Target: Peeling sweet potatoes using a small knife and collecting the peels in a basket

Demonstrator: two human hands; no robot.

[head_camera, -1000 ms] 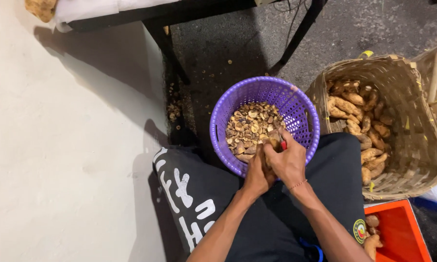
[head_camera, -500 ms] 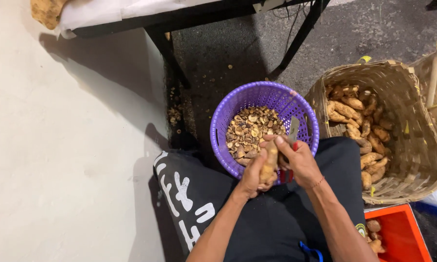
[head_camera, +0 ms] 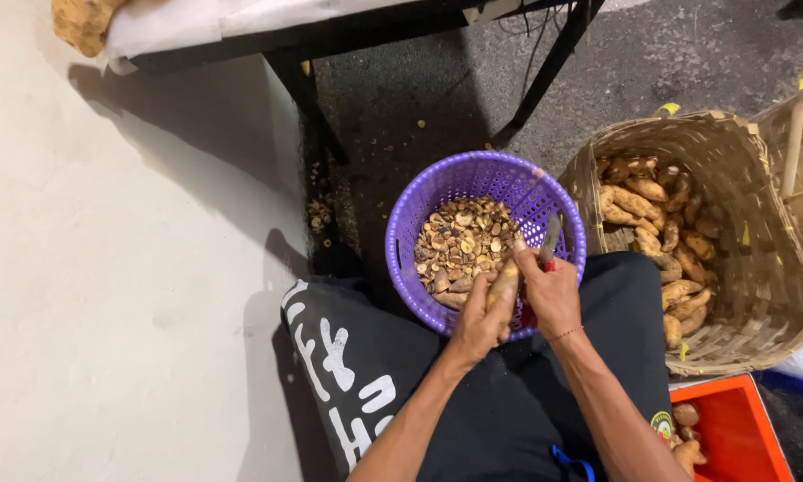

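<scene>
View from above of a seated person in black trousers with white lettering, working over a round purple plastic basket [head_camera: 437, 192] set on dark ground between the knees. The left hand [head_camera: 478, 323] is clenched around a long tan root [head_camera: 503, 290], which looks like a sweet potato, holding it upright with its tip above the near rim of the basket. The right hand [head_camera: 553, 295] is just beside it, grasping a knife [head_camera: 549, 243] with a red handle; the blade points up and away, over the basket's right side, close to the root. Whether the blade touches the root cannot be told. Inside the purple basket lies a heap of brownish cut ends and peelings [head_camera: 462, 243]. To the right stands a large woven basket [head_camera: 758, 295] holding many whole roots of the same kind. At the lower right corner, an orange crate [head_camera: 732, 428] holds a few more. A dark metal frame [head_camera: 553, 62] stands at the top, and a pale floor surface [head_camera: 107, 295] fills the left
</scene>
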